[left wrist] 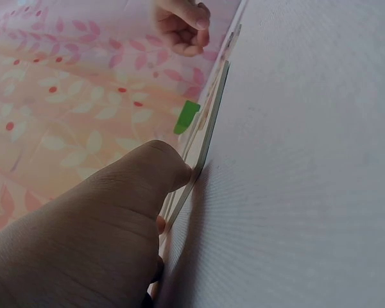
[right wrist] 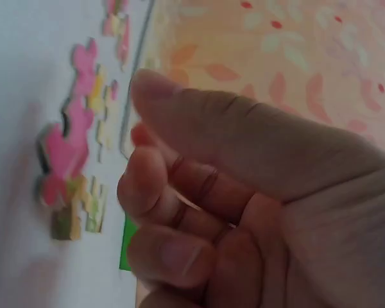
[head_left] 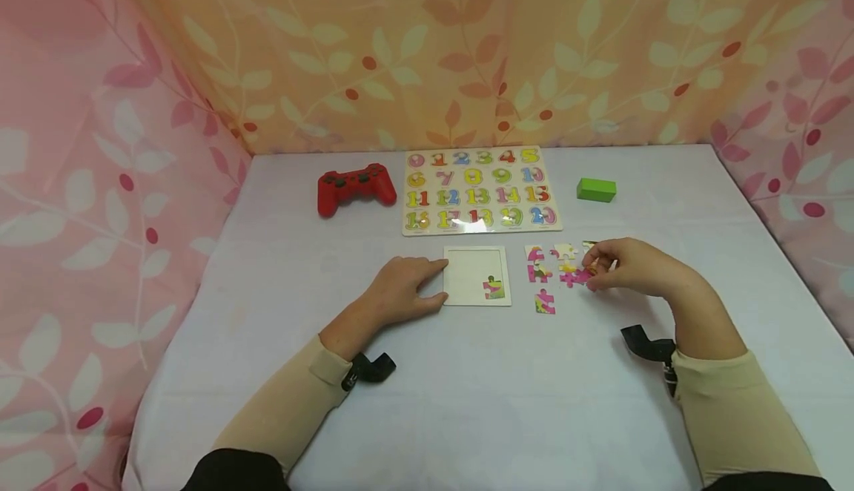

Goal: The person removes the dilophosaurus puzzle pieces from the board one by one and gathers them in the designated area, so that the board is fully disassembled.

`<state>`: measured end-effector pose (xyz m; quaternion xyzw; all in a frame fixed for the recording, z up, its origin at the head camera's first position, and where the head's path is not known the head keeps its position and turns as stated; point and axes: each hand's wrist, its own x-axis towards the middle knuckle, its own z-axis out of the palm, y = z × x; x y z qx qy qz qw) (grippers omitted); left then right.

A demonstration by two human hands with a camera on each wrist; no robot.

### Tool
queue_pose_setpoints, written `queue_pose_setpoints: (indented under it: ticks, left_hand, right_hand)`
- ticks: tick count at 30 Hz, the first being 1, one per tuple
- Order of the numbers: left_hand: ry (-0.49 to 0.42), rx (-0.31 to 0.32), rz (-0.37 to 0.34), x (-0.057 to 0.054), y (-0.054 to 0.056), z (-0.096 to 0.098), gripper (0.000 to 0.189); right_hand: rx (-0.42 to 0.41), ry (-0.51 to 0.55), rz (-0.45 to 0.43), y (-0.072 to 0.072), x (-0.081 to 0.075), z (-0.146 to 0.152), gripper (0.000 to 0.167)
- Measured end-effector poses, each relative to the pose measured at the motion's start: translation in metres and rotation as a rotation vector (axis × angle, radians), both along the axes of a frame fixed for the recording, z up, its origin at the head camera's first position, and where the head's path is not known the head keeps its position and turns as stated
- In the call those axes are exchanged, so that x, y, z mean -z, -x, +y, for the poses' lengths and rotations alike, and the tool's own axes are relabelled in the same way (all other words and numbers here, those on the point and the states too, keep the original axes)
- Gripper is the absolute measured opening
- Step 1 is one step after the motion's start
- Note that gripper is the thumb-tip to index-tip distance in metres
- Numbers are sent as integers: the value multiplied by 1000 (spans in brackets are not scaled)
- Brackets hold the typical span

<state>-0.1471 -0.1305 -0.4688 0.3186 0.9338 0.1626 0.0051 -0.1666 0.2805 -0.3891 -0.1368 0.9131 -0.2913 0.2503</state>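
In the head view my left hand touches the left border of a small white puzzle tray, thumb and index finger spread apart along it. The left wrist view has that thumb pressed against the tray's edge. One pink-and-green jigsaw piece lies inside the tray at its lower right. My right hand hovers at the right side of several loose jigsaw pieces, its fingers loosely curled. Seen from the right wrist, thumb and fingertips stand apart with nothing between them, beside pink pieces on the cloth.
Behind the tray lies a number board with coloured numerals. A red game controller sits to its left and a green block to its right. Patterned curtains rise around the white-covered table.
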Motion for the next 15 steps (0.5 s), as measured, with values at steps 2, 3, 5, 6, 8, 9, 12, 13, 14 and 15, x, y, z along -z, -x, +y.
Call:
queue_pose_setpoints:
  ticks: [2, 3, 5, 6, 8, 9, 12, 13, 14, 15]
  left_hand:
    - [1, -1, -5, 0, 1, 0, 61]
    - [2, -1, -7, 0, 1, 1, 61]
    - [2, -1, -9, 0, 1, 1, 60]
    - [-1, 1, -11, -1, 1, 2, 60]
    - [-7, 2, -14, -1, 1, 2, 60]
    - [-6, 2, -13, -2, 0, 2, 60]
    - [-5, -5, -16, -3, 0, 2, 60]
    - [-2, -9, -17, -3, -1, 2, 60]
    - [1, -12, -18, -3, -1, 1, 61]
    - [4, -14, -20, -3, -1, 1, 61]
  right_hand:
    - [3, -44, 16, 0, 4, -4, 37]
    - [1, -65, 21, 0, 6, -6, 37]
    - [-2, -108, 36, 0, 9, -9, 33]
    - [-1, -125, 44, 0, 11, -11, 29]
    - [0, -149, 63, 0, 14, -12, 24]
    - [3, -154, 75, 0, 15, -13, 23]
    - [16, -153, 98, -2, 18, -13, 23]
    - [19, -149, 107, -3, 19, -13, 23]
    - [25, -148, 113, -4, 20, -13, 23]
    - [30, -146, 121, -5, 20, -12, 23]
